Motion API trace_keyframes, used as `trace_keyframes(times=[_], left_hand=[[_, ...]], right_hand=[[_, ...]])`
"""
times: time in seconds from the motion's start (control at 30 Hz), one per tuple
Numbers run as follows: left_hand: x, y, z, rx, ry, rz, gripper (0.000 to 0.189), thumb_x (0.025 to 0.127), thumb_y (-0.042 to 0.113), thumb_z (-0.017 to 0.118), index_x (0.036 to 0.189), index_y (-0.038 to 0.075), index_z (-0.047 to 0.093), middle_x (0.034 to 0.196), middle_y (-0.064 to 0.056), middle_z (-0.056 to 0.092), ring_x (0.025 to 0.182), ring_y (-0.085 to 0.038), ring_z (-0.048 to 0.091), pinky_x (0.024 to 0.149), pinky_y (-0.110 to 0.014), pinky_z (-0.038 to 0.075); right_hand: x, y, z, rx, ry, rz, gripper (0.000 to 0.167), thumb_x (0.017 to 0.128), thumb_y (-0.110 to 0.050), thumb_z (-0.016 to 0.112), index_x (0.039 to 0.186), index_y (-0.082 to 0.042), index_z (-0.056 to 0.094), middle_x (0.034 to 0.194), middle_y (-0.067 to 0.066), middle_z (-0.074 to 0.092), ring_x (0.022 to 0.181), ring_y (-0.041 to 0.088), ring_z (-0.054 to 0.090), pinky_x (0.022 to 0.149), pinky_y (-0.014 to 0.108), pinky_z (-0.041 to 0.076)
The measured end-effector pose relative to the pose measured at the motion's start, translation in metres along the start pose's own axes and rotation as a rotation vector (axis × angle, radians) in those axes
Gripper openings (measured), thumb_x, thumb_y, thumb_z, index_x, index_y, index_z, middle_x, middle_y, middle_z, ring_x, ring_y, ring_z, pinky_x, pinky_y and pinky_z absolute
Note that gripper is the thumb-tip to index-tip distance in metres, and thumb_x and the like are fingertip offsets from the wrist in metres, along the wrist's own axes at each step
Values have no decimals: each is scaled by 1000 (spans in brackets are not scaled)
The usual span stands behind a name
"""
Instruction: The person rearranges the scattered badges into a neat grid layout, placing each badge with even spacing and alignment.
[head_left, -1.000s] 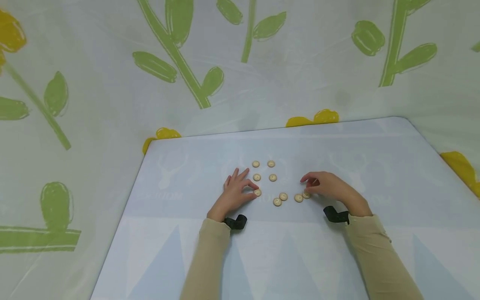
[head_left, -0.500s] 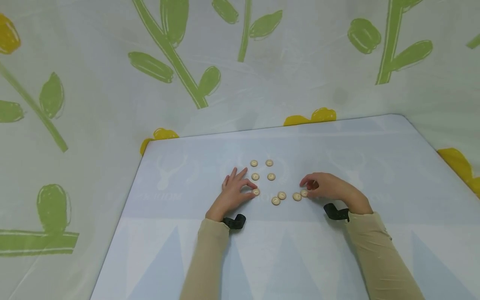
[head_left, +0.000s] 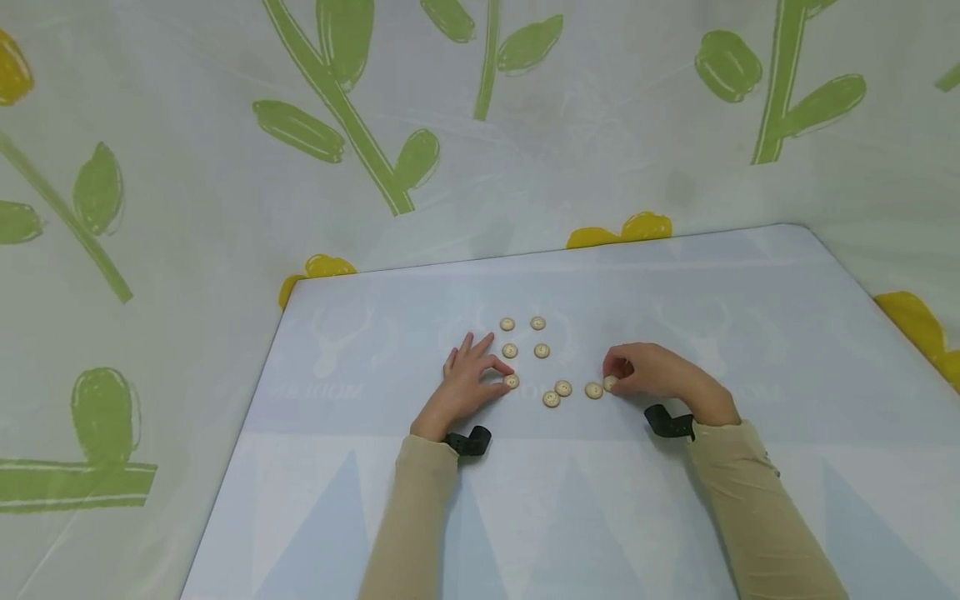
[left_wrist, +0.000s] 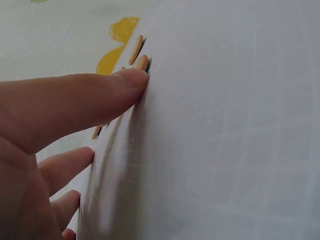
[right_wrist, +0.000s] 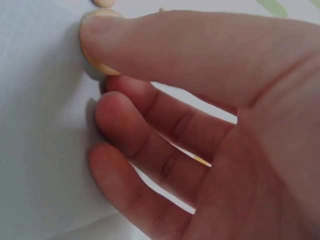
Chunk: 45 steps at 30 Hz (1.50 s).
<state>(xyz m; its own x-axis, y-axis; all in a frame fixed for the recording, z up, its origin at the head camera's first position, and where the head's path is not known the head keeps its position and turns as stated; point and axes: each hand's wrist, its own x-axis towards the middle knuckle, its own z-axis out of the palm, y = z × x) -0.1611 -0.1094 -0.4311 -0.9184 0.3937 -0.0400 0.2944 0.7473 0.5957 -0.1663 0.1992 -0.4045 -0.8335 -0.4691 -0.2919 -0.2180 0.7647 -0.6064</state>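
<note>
In the head view, several round wooden buttons lie on the pale table. My left hand (head_left: 467, 389) pinches one button (head_left: 512, 381) between thumb and index finger, its other fingers spread. The left wrist view shows the thumb over that button (left_wrist: 143, 61). On the right, my right hand (head_left: 663, 375) grips another button (head_left: 611, 383) by thumb and index finger. Its thumb covers much of this button (right_wrist: 102, 65) in the right wrist view, with the other fingers curled below. Just left of it lies a loose button (head_left: 593, 390).
Two touching buttons, one upper (head_left: 563, 388) and one lower (head_left: 551, 399), lie between the hands. Beyond them, two rows of two include a near button (head_left: 542, 351) and a far button (head_left: 507, 324). A leaf-patterned curtain (head_left: 600, 150) hangs behind the table (head_left: 570, 508).
My right index finger has come in towards the thumb, and the hand now grips the button, which sits slightly farther from its neighbour. The left hand stays on its button.
</note>
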Motion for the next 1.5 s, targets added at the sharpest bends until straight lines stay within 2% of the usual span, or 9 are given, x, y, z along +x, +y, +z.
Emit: trace_keyframes(times=[0.3,0.63,0.83,1.0,1.3,1.5], left_hand=[[-1,1,-1,-2,-1,3,14,78,29,68,91,25,64,146,-3,22,135,-28,0,103,-49,-1],[0,0,0,1,5,5,14,78,30,67,91,26,64,146,-2,22,135,-27,0,103,-49,-1],[0,-1,1,0,9,-3,14,78,32,67,91,27,64,146,0,22,135,-25,-1,103,-47,-2],[0,-1,1,2,6,-9,14,78,33,66,91,28,64,146,0,21,135,-25,-1,103,-46,-2],[-1,0,0,-14,13,2,14,78,31,67,91,27,64,146,-2,22,135,-27,-1,103,-47,-2],[-1,0,2,-24,23,11,14,78,31,67,91,26,64,146,-3,23,135,-27,0,103,-48,-2]], right_hand=[[-1,4,-2,20,-8,3,12,81,-21,65,92,-16,63,83,-2,56,79,17,47,68,32,40],[-1,5,-4,106,16,29,19,85,-24,60,101,-13,63,88,1,59,75,17,51,65,30,44],[3,10,-1,113,55,40,20,87,-22,57,104,-13,62,85,2,58,73,16,52,63,30,44],[5,10,1,124,102,34,24,87,-25,57,107,-13,61,89,3,58,74,17,52,64,30,44],[12,1,9,170,174,45,23,84,-29,61,103,-16,62,94,4,59,79,19,51,64,29,44],[16,-7,14,182,176,60,20,85,-27,60,102,-17,62,94,3,59,81,19,51,66,30,43]])
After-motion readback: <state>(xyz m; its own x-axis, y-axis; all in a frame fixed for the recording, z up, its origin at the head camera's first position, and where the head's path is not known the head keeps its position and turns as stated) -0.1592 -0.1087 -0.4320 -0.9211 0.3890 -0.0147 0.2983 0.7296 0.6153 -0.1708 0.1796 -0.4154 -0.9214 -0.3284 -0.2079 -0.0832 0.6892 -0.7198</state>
